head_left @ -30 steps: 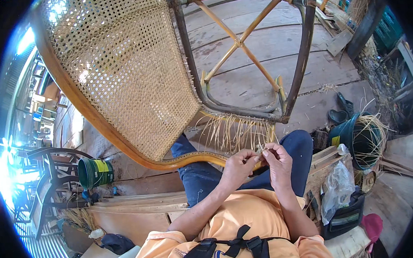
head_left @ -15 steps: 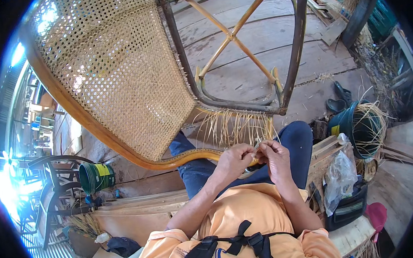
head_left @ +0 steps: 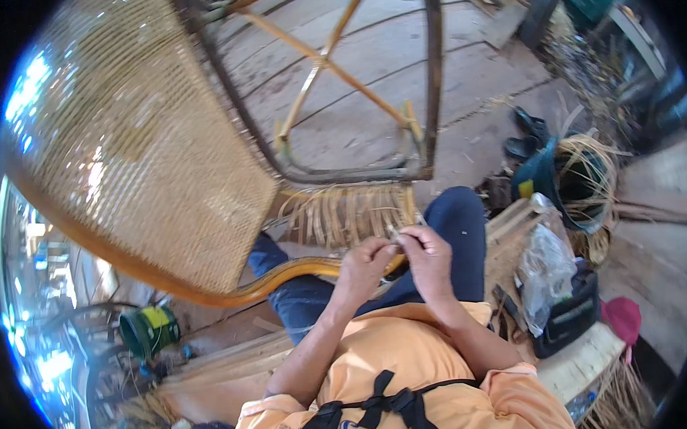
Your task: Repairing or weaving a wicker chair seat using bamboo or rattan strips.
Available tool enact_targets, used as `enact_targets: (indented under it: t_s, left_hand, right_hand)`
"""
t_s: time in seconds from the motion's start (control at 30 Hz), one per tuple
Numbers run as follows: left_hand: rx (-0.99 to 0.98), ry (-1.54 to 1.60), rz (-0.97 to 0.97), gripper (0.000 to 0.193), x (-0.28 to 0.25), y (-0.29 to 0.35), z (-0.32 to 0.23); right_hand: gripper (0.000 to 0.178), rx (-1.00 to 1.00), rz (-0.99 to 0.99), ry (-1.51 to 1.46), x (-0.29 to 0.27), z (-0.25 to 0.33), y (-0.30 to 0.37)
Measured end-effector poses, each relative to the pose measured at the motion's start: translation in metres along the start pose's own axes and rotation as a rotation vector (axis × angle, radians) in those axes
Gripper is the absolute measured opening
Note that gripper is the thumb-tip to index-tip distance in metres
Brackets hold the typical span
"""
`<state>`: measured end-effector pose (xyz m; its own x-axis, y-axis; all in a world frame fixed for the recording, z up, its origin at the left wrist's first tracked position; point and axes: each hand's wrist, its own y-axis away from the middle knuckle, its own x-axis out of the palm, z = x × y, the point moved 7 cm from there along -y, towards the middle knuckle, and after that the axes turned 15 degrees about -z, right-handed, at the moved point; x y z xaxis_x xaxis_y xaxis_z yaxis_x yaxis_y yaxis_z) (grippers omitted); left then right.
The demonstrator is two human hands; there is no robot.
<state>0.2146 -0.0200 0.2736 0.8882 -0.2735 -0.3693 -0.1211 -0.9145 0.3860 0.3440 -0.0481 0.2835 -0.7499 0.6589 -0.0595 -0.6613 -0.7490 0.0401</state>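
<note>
Cane strand [head_left: 394, 231], pinched between the closed fingers of the left hand [head_left: 365, 263] and right hand [head_left: 430, 257] above the chair rim [head_left: 285, 278], could snap or slip if pulled too sharply.

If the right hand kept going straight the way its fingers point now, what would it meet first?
The right hand points up and left. It would first meet the loose pale cane strands fringing the woven cane chair seat, probably just past the left hand; depth is unclear.
</note>
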Motion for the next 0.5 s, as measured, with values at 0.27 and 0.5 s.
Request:
enact_targets:
  t_s: [0.27,0.5]
  left_hand:
    - [0.477,-0.005,-0.074,0.009,0.012,-0.008,-0.039]
    - [0.161,0.089,0.067,0.008,0.024,-0.016,-0.032]
  right_hand:
    - [0.016,0.609,0.151,-0.311,-0.025,-0.022,-0.019]
    - [0.018,0.295,-0.811,-0.275,-0.270,-0.124,-0.133]
